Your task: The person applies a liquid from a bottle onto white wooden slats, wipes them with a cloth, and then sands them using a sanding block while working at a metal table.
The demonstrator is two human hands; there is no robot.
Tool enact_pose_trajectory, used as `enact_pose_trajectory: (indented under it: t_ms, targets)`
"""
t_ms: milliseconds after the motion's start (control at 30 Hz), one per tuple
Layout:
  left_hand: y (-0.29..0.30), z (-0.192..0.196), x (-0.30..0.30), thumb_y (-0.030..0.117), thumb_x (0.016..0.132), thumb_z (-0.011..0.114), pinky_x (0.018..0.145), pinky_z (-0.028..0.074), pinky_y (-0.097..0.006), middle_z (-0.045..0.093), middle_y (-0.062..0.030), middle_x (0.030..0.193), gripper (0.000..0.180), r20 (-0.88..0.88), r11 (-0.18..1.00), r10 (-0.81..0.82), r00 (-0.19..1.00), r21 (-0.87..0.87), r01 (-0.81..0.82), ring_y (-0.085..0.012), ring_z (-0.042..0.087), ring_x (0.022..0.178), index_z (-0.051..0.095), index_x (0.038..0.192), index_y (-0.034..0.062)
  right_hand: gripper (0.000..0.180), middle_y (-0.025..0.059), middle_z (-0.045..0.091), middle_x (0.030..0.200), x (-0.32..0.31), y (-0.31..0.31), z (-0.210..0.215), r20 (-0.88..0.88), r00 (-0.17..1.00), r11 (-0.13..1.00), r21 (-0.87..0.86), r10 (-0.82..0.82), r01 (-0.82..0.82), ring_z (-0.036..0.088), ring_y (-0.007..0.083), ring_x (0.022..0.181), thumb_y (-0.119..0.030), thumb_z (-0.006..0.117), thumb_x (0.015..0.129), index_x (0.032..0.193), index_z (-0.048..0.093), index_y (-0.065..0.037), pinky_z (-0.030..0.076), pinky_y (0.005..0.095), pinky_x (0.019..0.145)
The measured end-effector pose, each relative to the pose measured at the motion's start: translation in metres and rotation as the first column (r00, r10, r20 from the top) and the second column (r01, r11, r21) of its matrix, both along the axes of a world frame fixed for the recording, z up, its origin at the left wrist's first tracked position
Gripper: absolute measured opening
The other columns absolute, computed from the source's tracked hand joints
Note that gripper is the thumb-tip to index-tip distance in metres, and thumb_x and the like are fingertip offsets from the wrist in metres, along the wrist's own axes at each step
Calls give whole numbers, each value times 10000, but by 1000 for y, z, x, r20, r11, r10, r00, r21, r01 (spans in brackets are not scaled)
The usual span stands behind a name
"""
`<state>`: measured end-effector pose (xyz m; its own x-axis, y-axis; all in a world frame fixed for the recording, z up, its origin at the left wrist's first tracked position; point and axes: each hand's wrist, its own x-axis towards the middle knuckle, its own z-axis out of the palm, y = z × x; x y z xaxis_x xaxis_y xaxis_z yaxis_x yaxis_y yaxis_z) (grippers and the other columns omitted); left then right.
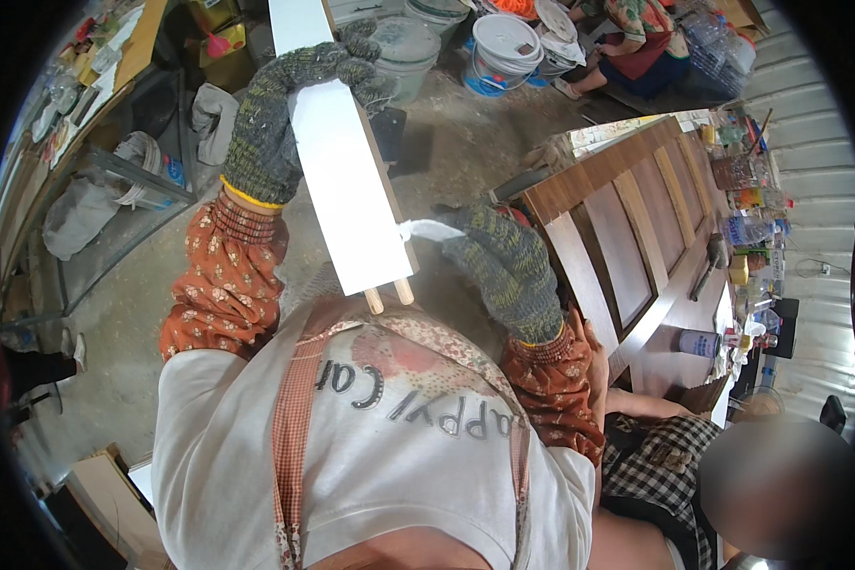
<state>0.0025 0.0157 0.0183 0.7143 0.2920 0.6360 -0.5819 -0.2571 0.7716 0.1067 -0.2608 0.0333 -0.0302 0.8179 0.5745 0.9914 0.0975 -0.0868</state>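
My left hand [271, 128], in a dark grey-green knit glove, wraps over a long white board [342, 190] from its left side. The board slants down toward my chest. Two short wooden dowels [375, 301] stick out of its near end. My right hand [508, 271], gloved the same way, is closed on a thin, pale white strip [433, 230], perhaps a folded cloth or a blade. The strip's tip meets the board's right edge near the lower end. Patterned orange sleeve covers show on both forearms.
On the right, a table bears a brown panelled wooden frame [627, 214], a dark-handled brush [710, 266] and a can [699, 343]. A person in a checked garment [670, 465] is close at lower right. Lidded buckets [506, 47] and another seated person [641, 47] are ahead. Metal-framed shelving [123, 180] stands left.
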Motion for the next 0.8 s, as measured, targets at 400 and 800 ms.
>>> enact_pose_trajectory:
  t_ms: [400,800]
  targets:
    - [8,2,-3,236,934,383,910,461,-365,474,-166,1250,438,94,885,-312,945,-334,325,-270,527,1089,342,1283,-26,428,94,542,1177,8,-10,1,-403,910,972,-160,95,-173,502,280,1096,-178,622,710,1130,579,-104,397,391,919]
    - [10,0,-8,222,938,367,943,427,-332,464,-182,1258,415,9,973,-179,984,-149,178,-285,499,1118,380,1259,-40,411,92,518,1204,-1,5,23,-396,909,978,-100,132,-185,484,291,1108,-147,614,727,1133,566,-96,385,412,932]
